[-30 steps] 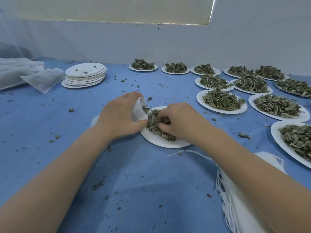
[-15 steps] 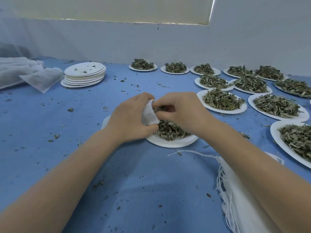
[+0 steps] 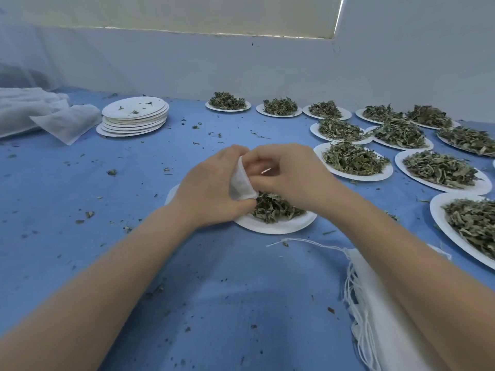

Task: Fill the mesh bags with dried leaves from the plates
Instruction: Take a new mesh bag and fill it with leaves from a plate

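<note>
Left grip point(image 3: 211, 188) grasping mesh bag point(image 3: 241, 184), right grip point(image 3: 290, 174) clenched at its mouth, contents unclear, above plate point(image 3: 276, 226) of leaves point(image 3: 276, 208)

Single head-worn view, forward and down, close over blue table point(image 3: 80, 183).

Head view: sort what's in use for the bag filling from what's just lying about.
In use:
- left hand gripping the mesh bag
- right hand at the bag's mouth
- plate of leaves under the hands
- full plates to the right
- spare bags near the right arm

Lying about:
- stack of emptied plates
- white netting at far left
- crumbs on the blue cloth
</note>
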